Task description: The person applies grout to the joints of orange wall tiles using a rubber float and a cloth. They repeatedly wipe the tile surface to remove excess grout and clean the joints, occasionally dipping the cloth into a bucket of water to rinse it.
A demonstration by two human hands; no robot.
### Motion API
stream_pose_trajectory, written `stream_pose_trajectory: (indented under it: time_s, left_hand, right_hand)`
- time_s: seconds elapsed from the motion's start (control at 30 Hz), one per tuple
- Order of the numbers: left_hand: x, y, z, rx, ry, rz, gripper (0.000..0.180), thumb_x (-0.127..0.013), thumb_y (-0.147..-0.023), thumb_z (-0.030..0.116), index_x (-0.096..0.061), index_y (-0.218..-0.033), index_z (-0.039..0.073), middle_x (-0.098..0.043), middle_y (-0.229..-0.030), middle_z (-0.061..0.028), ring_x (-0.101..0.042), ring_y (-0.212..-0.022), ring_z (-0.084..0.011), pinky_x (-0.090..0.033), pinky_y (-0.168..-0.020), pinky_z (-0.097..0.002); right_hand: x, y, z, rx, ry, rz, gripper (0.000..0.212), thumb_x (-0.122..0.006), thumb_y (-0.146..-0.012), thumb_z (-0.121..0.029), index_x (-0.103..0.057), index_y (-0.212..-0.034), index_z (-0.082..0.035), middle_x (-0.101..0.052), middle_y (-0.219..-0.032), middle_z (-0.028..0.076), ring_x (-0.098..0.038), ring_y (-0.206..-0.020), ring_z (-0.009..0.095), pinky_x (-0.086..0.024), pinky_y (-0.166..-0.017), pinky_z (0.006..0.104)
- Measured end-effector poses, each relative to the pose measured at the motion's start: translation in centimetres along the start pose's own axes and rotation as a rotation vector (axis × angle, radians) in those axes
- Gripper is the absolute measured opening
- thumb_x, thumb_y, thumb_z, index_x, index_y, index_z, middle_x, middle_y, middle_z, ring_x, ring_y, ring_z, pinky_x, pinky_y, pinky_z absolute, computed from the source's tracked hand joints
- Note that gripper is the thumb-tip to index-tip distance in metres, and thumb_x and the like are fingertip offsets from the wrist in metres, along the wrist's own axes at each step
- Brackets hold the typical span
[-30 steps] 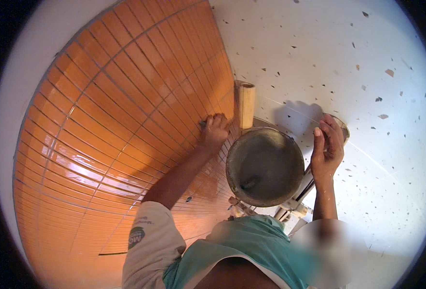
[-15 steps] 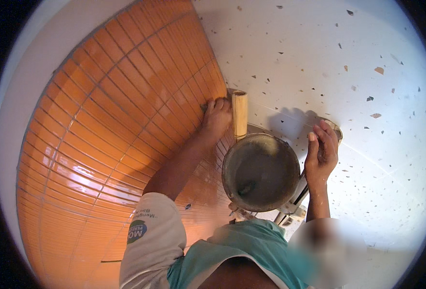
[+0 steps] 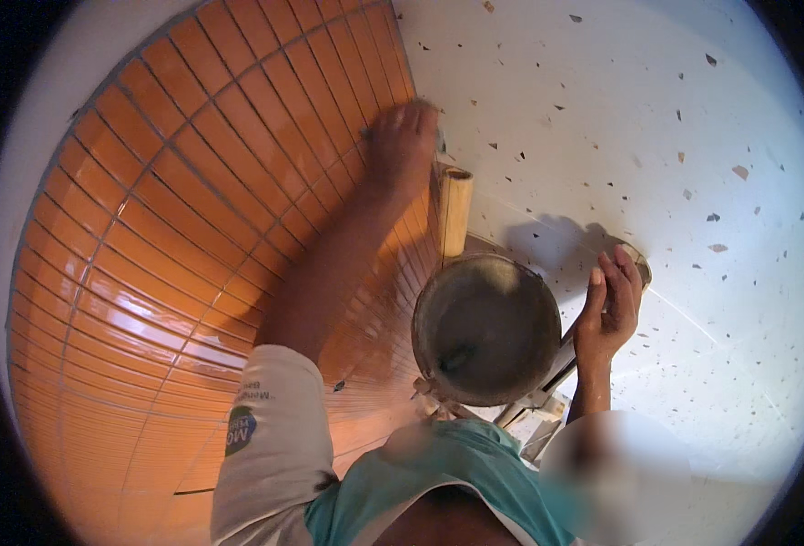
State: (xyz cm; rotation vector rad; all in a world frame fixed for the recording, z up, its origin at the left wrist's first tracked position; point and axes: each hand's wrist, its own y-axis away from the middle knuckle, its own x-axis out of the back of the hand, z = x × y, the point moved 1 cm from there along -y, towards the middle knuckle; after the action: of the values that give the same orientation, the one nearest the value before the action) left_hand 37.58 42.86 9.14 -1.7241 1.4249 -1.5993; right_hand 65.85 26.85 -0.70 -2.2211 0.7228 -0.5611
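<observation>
My left hand (image 3: pixel 404 141) is pressed against the orange tiled wall (image 3: pixel 238 118), close to its right edge. Its fingers are closed over something small and greyish-green that shows only at the edges of the hand; its kind is hidden. My right hand (image 3: pixel 609 305) is raised to the right of the bucket, thumb and fingers apart and loosely curved, holding nothing I can see. Just behind its fingertips is the round top of a pole (image 3: pixel 640 264). Between my arms is a dark round bucket (image 3: pixel 488 332) with murky grey contents and a small dark green patch inside.
A cut bamboo pole (image 3: pixel 456 209) stands upright beside the wall, beyond the bucket. Speckled pale terrazzo (image 3: pixel 693 164) spreads across the right side. Below the bucket, poles and pale parts (image 3: pixel 534 414) show close to my body.
My left hand has slid farther up along the tiles, past the top of the bamboo. The right hand has barely moved. The whole view has shifted slightly.
</observation>
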Motion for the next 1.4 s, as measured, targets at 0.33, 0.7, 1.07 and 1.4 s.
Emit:
stream_pose_trajectory:
  time_s: [0.33,0.7,1.07,1.4]
  left_hand:
    - [-4.5,7.0,2.2,0.127,0.160,-0.297,0.033,-0.059,-0.077,0.000,-0.052,-0.109,0.002,-0.061,-0.109,-0.0202,-0.058,-0.105,-0.0376,-0.044,-0.091,-0.0493]
    - [-0.4,16.5,5.9,0.660,0.596,0.183,0.031,-0.067,-0.081,-0.001,-0.058,-0.111,0.001,-0.060,-0.113,-0.0183,-0.059,-0.107,-0.0314,-0.047,-0.092,-0.0417]
    - [-3.5,6.8,5.6,0.775,0.812,0.477,0.025,-0.062,-0.091,0.011,-0.059,-0.112,-0.002,-0.061,-0.119,-0.0203,-0.058,-0.111,-0.0324,-0.044,-0.097,-0.0389]
    - [-5.5,9.5,4.8,0.679,0.946,0.235,0.045,-0.045,-0.090,-0.001,-0.050,-0.135,0.000,-0.056,-0.131,-0.0218,-0.057,-0.117,-0.0345,-0.042,-0.101,-0.0398]
  right_hand:
    - [-0.2,-0.2,-0.7,0.006,0.018,0.027,0.015,-0.060,-0.094,-0.007,-0.067,-0.103,0.003,-0.059,-0.123,0.019,-0.059,-0.113,0.029,-0.050,-0.093,0.0363]
    - [-0.3,-0.2,-0.1,-0.027,-0.002,0.022,0.014,-0.062,-0.093,-0.010,-0.069,-0.101,-0.001,-0.064,-0.116,0.017,-0.062,-0.108,0.029,-0.049,-0.093,0.0373]
    - [-1.1,0.3,0.0,0.130,0.248,0.037,0.014,-0.064,-0.092,-0.008,-0.069,-0.103,-0.001,-0.062,-0.121,0.017,-0.060,-0.112,0.030,-0.049,-0.095,0.0388]
    - [-1.7,0.5,-0.6,0.153,0.398,-0.028,0.012,-0.065,-0.091,-0.008,-0.068,-0.100,-0.002,-0.063,-0.118,0.017,-0.061,-0.111,0.032,-0.049,-0.094,0.0403]
